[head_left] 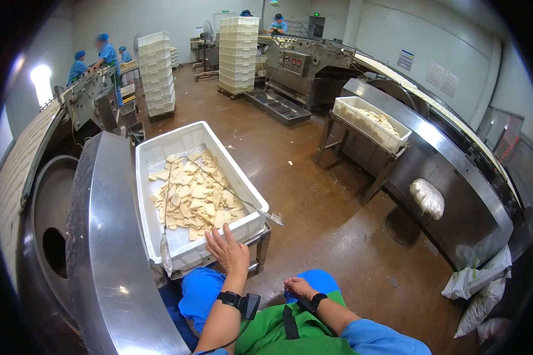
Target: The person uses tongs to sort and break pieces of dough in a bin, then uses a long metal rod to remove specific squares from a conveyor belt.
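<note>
A white plastic crate (202, 131) stands on a metal stand in front of me, with a heap of pale flat dough pieces (195, 195) in it. Two thin metal rods lie across the crate, their wrapped ends over its near rim. My left hand (228, 249) is at the crate's near side, fingers spread, with nothing held; whether it touches the rim cannot be made out. My right hand (301, 287) rests near my knee, its fingers curled, and what it holds, if anything, is hidden.
Curved steel conveyors stand at left (124, 248) and right (456, 195). Another crate (373, 131) of pieces sits on a stand at right. Crate stacks (238, 56) and several co-workers are at the back. Plastic bags (479, 275) lie at lower right.
</note>
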### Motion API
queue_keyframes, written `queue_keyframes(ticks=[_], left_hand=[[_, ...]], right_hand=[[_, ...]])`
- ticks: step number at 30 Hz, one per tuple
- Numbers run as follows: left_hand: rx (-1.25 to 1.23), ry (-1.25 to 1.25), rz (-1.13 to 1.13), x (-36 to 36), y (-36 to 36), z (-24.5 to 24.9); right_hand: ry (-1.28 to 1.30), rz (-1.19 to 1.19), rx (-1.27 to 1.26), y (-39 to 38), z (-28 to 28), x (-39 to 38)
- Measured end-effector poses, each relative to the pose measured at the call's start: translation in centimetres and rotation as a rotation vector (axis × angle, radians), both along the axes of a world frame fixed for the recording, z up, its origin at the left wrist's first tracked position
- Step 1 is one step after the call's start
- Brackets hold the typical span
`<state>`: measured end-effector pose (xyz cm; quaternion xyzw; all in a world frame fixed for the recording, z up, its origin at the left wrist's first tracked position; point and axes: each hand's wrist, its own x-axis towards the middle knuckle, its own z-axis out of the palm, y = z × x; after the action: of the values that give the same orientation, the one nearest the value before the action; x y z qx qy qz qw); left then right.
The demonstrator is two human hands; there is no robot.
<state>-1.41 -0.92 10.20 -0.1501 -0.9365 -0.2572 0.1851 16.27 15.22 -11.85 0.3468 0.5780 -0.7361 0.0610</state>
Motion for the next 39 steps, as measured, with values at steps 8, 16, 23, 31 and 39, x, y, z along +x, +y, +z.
queue_keyframes(ticks=[8,16,23,31,39], left_hand=[[0.003,-0.003,0.002,0.0,0.0,-0.1],[-0.003,0.001,0.007,0.0,0.0,0.0],[-0.005,0.008,0.006,-0.1,0.0,-0.2],[0.017,0.000,-0.014,-0.1,0.0,-0.3],[0.034,-0.021,0.001,-0.4,-0.1,-0.6]], right_hand=[[0.006,-0.004,-0.018,0.1,-0.4,-0.1],[-0.029,0.002,-0.010,0.1,0.2,0.0],[-0.039,0.001,-0.009,0.0,0.4,0.0],[-0.022,0.023,0.017,0.1,0.6,0.0],[-0.010,0.014,0.004,0.4,-0.4,0.2]])
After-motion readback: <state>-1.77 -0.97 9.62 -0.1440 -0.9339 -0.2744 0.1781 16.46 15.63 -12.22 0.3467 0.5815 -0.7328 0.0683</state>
